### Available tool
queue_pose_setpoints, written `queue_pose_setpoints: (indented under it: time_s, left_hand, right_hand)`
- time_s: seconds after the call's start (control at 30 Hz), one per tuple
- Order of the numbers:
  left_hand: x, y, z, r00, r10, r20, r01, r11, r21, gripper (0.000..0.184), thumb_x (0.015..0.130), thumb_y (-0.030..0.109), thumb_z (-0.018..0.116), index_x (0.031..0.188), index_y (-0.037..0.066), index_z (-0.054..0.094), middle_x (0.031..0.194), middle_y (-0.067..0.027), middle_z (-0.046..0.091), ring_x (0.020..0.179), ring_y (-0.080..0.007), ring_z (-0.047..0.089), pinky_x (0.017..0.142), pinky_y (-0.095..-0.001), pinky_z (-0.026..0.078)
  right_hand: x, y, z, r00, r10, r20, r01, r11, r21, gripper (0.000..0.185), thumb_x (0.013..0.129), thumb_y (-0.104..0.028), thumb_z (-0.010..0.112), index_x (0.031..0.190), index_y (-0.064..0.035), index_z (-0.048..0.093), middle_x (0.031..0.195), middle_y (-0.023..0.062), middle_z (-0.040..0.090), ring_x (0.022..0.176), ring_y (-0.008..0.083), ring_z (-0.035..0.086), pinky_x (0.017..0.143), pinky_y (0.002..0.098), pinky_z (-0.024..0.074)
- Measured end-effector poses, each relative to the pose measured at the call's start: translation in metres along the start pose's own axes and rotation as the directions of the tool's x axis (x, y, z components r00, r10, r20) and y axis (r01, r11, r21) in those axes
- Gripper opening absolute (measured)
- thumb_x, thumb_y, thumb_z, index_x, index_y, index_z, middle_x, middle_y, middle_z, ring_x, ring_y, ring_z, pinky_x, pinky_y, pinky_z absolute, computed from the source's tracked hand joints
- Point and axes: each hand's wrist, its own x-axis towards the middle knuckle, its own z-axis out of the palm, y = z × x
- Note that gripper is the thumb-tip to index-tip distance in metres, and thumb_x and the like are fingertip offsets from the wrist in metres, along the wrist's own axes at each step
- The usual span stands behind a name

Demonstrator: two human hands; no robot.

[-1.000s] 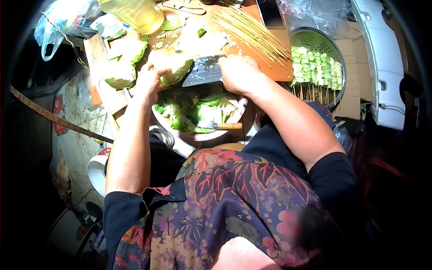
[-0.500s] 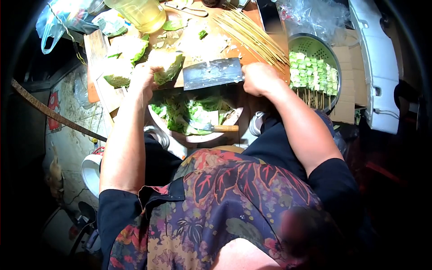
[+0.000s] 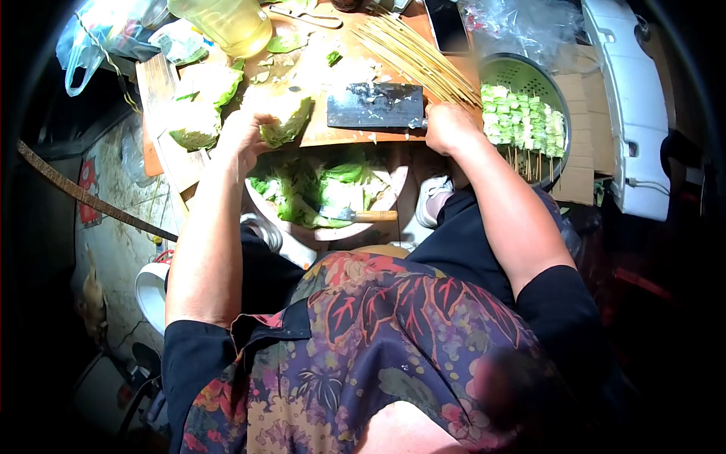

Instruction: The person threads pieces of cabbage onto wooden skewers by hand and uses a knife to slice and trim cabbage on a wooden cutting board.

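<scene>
My left hand (image 3: pixel 243 135) is closed around a cut piece of cabbage (image 3: pixel 286 117) at the front edge of the wooden board (image 3: pixel 314 135). More cabbage (image 3: pixel 198 125) lies just left of that hand. In my right hand (image 3: pixel 452 127) is the handle of a cleaver (image 3: pixel 376 106). Its broad dark blade, dotted with pale scraps, is over the board's front edge, to the right of the held cabbage and apart from it. Below the board, a basin (image 3: pixel 402 185) holds leafy trimmings and a wooden-handled tool (image 3: pixel 374 216), whose far end is partly hidden among the leaves.
Bamboo skewers (image 3: pixel 412 57) lie across the board's back right, near a phone (image 3: pixel 446 26). A green colander (image 3: pixel 556 83) at the right holds skewered cabbage pieces (image 3: pixel 522 125). A yellowish plastic jug (image 3: pixel 227 26) stands at the back left, beside plastic bags (image 3: pixel 98 45).
The cleaver and my right hand have moved right, away from the held cabbage, and the blade now sits level instead of tilted. My left hand keeps its hold with little movement.
</scene>
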Motion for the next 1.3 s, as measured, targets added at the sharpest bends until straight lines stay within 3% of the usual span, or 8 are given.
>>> queue_pose_setpoints:
  time_s: [0.17,0.23,0.27,0.33,0.5,0.6,0.7,1.3]
  left_hand:
    - [-0.004,-0.007,0.003,0.998,0.039,0.054,-0.039,0.999,0.005,0.033,0.075,0.01,0.068,0.105,0.004,0.056,0.092,-0.0088,0.062,0.075,-0.0178,0.059,0.062,-0.0315,0.051]
    - [-0.016,0.0,0.008,0.998,0.058,0.037,-0.062,0.991,0.117,0.036,0.073,0.011,0.073,0.104,0.004,0.056,0.09,-0.0068,0.062,0.074,-0.0161,0.059,0.062,-0.0307,0.051]
    - [-0.016,-0.002,0.007,0.998,0.053,0.036,-0.057,0.991,0.119,0.036,0.073,0.011,0.073,0.104,0.004,0.056,0.09,-0.0068,0.062,0.074,-0.0161,0.059,0.062,-0.0307,0.051]
    - [-0.014,-0.005,0.005,0.995,0.063,0.071,-0.072,0.989,0.132,0.039,0.072,0.009,0.076,0.104,0.004,0.055,0.09,-0.0064,0.063,0.075,-0.0153,0.061,0.06,-0.0281,0.051]
    - [-0.021,-0.005,0.006,0.99,0.123,0.065,-0.129,0.986,0.1,0.046,0.069,0.007,0.078,0.109,0.004,0.056,0.092,-0.0075,0.064,0.077,-0.0145,0.061,0.06,-0.0253,0.05]
    - [-0.024,0.001,0.009,0.99,0.117,0.075,-0.126,0.984,0.125,0.051,0.07,0.006,0.078,0.115,0.004,0.054,0.095,-0.008,0.065,0.077,-0.0133,0.062,0.06,-0.0232,0.049]
    - [-0.021,0.001,0.006,0.99,0.106,0.094,-0.12,0.979,0.162,0.055,0.074,0.003,0.075,0.124,0.002,0.052,0.099,-0.0087,0.066,0.077,-0.0121,0.062,0.058,-0.0206,0.049]
    - [-0.026,0.007,0.006,0.984,0.128,0.12,-0.15,0.97,0.192,0.056,0.074,-0.001,0.069,0.127,0.0,0.05,0.091,-0.0089,0.064,0.072,-0.0122,0.06,0.062,-0.0235,0.049]
  right_hand:
    - [-0.01,-0.024,-0.029,0.999,0.028,-0.017,-0.029,0.999,-0.034,0.026,0.076,-0.007,0.057,0.098,-0.0032,0.07,0.104,0.0174,0.067,0.1,0.0299,0.065,0.084,0.0377,0.0526]
    - [-0.007,-0.038,-0.026,0.95,-0.151,-0.274,0.182,0.979,0.091,0.021,0.074,-0.006,0.055,0.086,-0.0018,0.071,0.095,0.0206,0.068,0.092,0.0334,0.066,0.079,0.041,0.0534]
    - [-0.002,-0.048,-0.029,0.95,-0.217,-0.223,0.252,0.957,0.142,0.031,0.079,-0.016,0.061,0.105,-0.0008,0.063,0.103,0.021,0.064,0.099,0.0341,0.061,0.09,0.0419,0.0472]
    - [0.0,-0.074,-0.026,0.899,-0.349,-0.265,0.42,0.858,0.297,0.036,0.078,-0.018,0.062,0.112,-0.0069,0.06,0.106,0.0178,0.063,0.1,0.0318,0.061,0.09,0.0396,0.0478]
    - [0.007,-0.132,-0.018,0.639,-0.515,-0.571,0.761,0.533,0.37,0.039,0.071,-0.005,0.06,0.11,-0.0083,0.061,0.104,0.02,0.062,0.1,0.0366,0.059,0.09,0.0414,0.0472]
    - [0.014,-0.147,-0.021,0.699,-0.593,-0.4,0.715,0.58,0.389,0.045,0.071,-0.009,0.061,0.115,-0.0066,0.055,0.109,0.0185,0.056,0.106,0.0357,0.053,0.095,0.0411,0.0435]
    - [0.029,-0.159,-0.002,0.748,-0.495,-0.442,0.642,0.708,0.294,0.045,0.07,-0.01,0.061,0.115,-0.0063,0.056,0.107,0.0183,0.056,0.104,0.0357,0.053,0.094,0.0407,0.0435]
    - [0.049,-0.152,0.001,0.699,-0.483,-0.528,0.69,0.65,0.319,0.036,0.074,-0.022,0.068,0.105,-0.0056,0.062,0.103,0.0147,0.06,0.104,0.0306,0.056,0.092,0.0392,0.0456]
